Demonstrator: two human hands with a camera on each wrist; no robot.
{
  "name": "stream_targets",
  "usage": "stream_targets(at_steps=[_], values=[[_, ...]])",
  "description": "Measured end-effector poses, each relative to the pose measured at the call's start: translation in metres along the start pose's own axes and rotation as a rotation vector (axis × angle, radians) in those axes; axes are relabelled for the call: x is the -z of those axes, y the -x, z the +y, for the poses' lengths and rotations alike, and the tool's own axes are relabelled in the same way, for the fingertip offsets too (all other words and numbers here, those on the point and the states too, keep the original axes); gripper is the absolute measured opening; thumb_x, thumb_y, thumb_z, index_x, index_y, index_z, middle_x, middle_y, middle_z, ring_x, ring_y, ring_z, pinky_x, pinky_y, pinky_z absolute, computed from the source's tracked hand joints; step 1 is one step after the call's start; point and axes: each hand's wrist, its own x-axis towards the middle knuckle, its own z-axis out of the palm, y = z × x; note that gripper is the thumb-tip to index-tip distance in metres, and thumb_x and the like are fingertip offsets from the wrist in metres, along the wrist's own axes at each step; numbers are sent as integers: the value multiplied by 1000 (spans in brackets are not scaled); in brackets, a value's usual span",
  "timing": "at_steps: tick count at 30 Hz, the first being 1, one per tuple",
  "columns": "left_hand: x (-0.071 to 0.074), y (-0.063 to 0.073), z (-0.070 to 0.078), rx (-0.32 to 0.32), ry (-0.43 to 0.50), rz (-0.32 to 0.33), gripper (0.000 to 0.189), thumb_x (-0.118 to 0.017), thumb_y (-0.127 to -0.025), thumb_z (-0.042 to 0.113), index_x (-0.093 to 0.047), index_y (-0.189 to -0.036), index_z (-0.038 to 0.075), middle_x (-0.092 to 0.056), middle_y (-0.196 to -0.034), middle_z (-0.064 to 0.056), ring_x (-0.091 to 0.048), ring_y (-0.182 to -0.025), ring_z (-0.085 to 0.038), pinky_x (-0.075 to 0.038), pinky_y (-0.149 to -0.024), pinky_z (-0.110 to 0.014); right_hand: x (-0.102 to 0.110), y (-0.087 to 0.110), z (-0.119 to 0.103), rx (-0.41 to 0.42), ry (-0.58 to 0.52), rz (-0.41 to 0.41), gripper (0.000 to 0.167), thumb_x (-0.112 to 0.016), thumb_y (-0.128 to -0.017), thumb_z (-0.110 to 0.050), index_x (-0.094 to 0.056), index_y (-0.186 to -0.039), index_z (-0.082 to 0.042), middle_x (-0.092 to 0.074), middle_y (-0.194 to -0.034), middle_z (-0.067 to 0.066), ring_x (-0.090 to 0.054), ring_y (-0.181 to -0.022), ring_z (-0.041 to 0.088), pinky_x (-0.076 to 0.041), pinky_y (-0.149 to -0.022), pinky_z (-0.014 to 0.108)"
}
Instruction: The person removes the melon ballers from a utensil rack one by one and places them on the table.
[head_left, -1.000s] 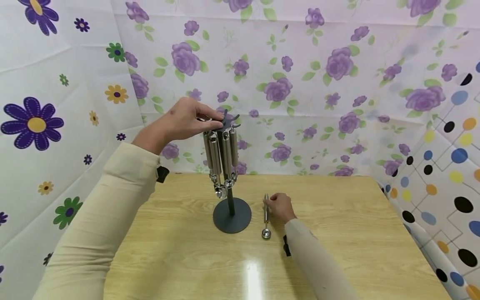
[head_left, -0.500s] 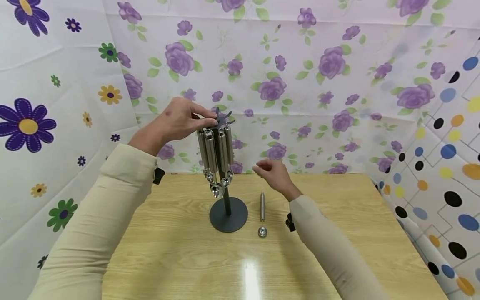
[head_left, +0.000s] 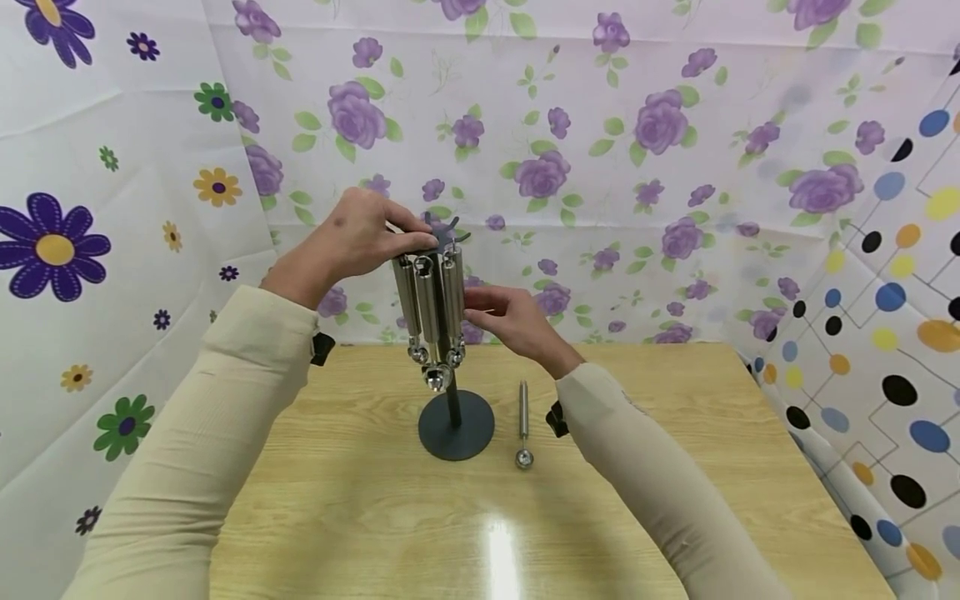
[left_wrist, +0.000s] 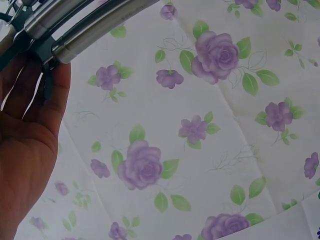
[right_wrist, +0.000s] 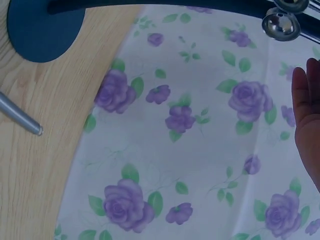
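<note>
Left hand (head_left: pixel 356 233) pinching top of dark stand (head_left: pixel 456 440), steel scoops (head_left: pixel 427 300) hung there, probably light, stiff, slick, best held by handles, right hand (head_left: pixel 513 321) just right, fingers loosely extended, contact unclear, spare scoop (head_left: pixel 523 412) on worktop (head_left: pixel 750 458) right.

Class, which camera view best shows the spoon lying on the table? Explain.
The head view: it shows the whole spoon, handle and bowl, lying on the table. The right wrist view catches only part of its handle at the left edge; the left wrist view shows none of it.
</note>
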Motion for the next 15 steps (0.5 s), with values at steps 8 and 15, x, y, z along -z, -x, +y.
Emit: stream_targets(at_steps=[8, 15], values=[[-1, -3, 3, 12, 22, -13, 24, -72, -95, 30, -81, -106, 11, -75, -104, -12, -68, -98, -27, -52, -79, -44, -5, -3, -6, 32, 24, -18, 32, -63, -100, -12, -66, -131, -5, -68, -123, 9, -65, -110, 20, -52, -93, 36], [-1, -4, 7, 49, 38, -17, 26, -73, -93, 33, -81, -103, 10, -75, -97, -11, -68, -87, -23, -53, -76, -42, -4, -4, -9, 43, 44, -22, 28, -60, -101, -9, -67, -127, -2, -69, -118, 11, -67, -105, 21, -53, -89, 36]])
